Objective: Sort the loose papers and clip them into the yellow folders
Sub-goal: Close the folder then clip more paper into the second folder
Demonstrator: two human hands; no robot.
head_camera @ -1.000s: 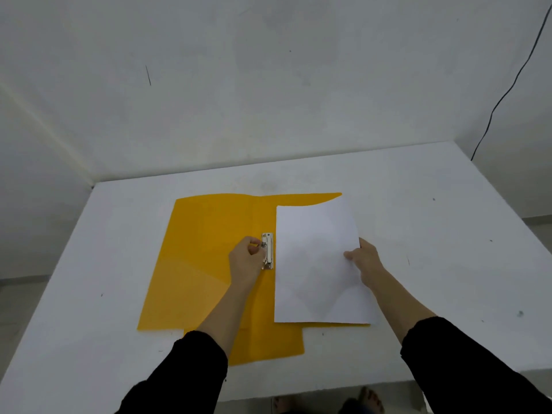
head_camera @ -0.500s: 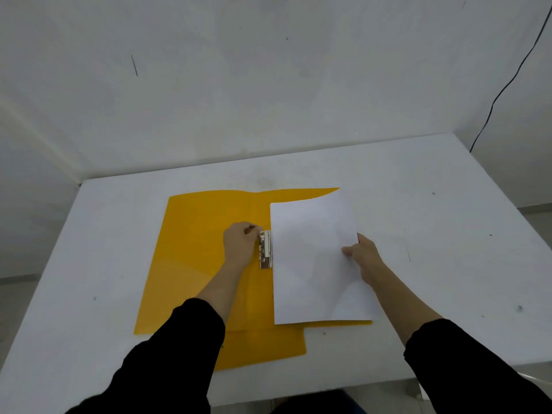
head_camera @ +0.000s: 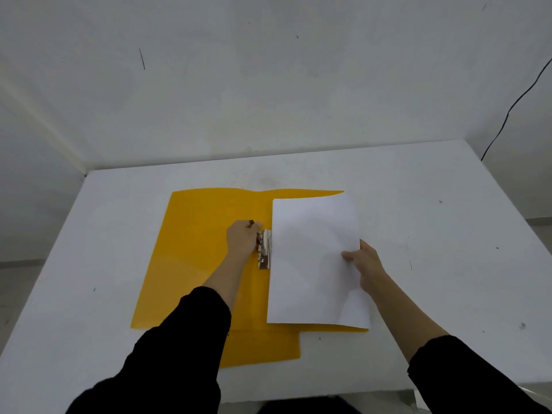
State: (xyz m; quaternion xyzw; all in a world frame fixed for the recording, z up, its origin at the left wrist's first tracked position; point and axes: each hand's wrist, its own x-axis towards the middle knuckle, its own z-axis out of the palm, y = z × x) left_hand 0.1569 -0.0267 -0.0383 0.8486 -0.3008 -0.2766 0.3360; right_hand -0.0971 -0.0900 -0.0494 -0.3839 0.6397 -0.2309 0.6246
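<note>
on the open yellow folder, right grip pinches paper (left grip holds clip).

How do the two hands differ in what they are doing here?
The left hand grips the clip at the folder's fold; the right hand pinches the paper's right edge. The left hand's fingers are curled tight; the right hand's thumb lies on the paper. Both come from black sleeves.

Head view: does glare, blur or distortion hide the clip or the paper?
Head view: dim, even light, no harsh glare; the silver metal clip shows small highlights, its detail smeared; soft shadows mottle the white paper sheet near the right hand; edges of the white table splay under the wide-angle lens.
</note>
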